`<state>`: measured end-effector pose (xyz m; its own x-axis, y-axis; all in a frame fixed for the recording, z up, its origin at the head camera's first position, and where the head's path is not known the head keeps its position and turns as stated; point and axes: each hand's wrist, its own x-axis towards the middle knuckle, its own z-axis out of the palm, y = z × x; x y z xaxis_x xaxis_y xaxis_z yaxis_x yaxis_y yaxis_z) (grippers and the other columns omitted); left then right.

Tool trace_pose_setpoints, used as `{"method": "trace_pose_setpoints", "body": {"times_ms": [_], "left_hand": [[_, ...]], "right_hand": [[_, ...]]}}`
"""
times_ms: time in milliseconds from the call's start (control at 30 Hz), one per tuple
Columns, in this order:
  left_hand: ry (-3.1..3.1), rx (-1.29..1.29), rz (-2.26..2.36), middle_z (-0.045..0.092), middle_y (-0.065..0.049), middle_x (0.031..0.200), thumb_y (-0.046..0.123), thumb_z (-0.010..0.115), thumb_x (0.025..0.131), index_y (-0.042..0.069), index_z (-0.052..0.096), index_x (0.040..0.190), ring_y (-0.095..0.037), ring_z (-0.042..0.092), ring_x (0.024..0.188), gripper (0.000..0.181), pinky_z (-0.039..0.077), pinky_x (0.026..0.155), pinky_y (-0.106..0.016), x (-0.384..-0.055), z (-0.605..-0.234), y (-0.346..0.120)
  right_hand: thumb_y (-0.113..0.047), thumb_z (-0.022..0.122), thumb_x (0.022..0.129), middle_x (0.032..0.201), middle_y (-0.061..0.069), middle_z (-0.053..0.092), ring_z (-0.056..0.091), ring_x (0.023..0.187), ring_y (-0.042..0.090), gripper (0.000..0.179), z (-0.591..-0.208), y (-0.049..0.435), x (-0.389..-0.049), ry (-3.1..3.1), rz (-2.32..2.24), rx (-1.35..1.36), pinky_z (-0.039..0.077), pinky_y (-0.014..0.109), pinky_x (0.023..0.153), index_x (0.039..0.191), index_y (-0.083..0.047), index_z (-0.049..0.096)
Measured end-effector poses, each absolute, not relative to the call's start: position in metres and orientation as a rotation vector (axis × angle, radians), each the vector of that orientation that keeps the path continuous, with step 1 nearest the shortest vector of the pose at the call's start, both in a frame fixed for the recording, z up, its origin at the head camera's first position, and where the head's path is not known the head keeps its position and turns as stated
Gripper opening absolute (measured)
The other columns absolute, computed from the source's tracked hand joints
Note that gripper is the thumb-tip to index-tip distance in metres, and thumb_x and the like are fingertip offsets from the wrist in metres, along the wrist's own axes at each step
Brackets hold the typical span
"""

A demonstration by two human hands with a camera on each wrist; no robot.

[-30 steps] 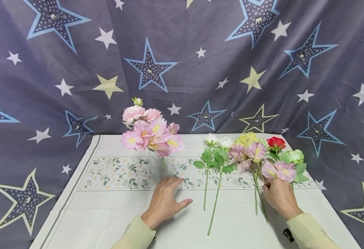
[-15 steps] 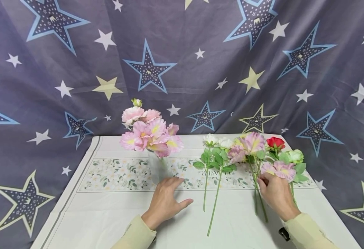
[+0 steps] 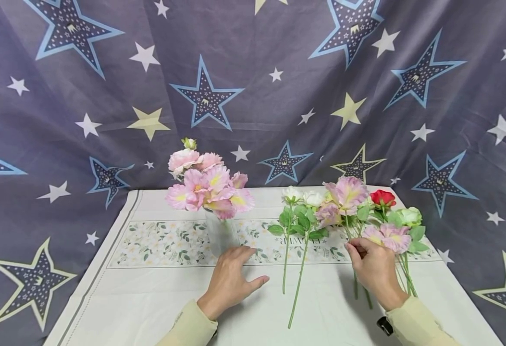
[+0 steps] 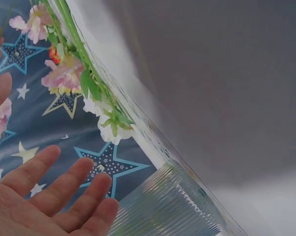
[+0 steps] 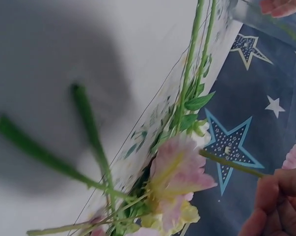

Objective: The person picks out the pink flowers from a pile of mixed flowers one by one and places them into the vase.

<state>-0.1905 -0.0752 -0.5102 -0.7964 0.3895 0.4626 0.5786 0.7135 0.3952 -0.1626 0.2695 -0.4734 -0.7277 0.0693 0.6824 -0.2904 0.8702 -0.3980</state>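
Note:
My right hand (image 3: 376,271) pinches the thin stem (image 5: 231,163) of a pink-purple artificial flower (image 3: 349,192) with a yellow centre. The bloom stands above the fingertips, over the other flowers on the right. Beside the base of a clear ribbed vase (image 3: 220,235), my left hand (image 3: 231,276) has its fingers extended and thumb spread. In the left wrist view the vase (image 4: 167,201) lies close to those fingertips; whether they touch it I cannot tell. Pink flowers (image 3: 211,187) fill the vase, with paler pink blooms (image 3: 185,159) behind them.
Two white roses (image 3: 292,193) with long green stems lie right of the vase. Close to the right hand lie another pink flower (image 3: 388,238), a red rose (image 3: 383,197) and a pale green bloom (image 3: 410,216). A star-printed curtain (image 3: 253,96) hangs behind the white table (image 3: 149,302).
My right hand has moved left and slightly up, lifting the pink-purple flower by its stem away from the pile. The left hand stays in place beside the vase.

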Motion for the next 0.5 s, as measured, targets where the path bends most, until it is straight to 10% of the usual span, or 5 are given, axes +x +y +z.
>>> {"method": "trace_pose_setpoints", "body": {"times_ms": [500], "left_hand": [[-2.484,-0.779,-0.831,0.072,-0.003,0.12,0.047,0.091,0.073,0.014,0.072,0.122,-0.027,0.066,0.112,0.062,0.051,0.098,-0.047,-0.191,-0.506,-0.071]], "right_hand": [[0.006,0.087,0.075,0.069,0.002,0.073,0.065,0.054,0.009,0.017,-0.473,0.24,-0.161,-2.167,0.702,0.294,0.051,0.017,0.051,0.085,-0.004,0.077]]}}
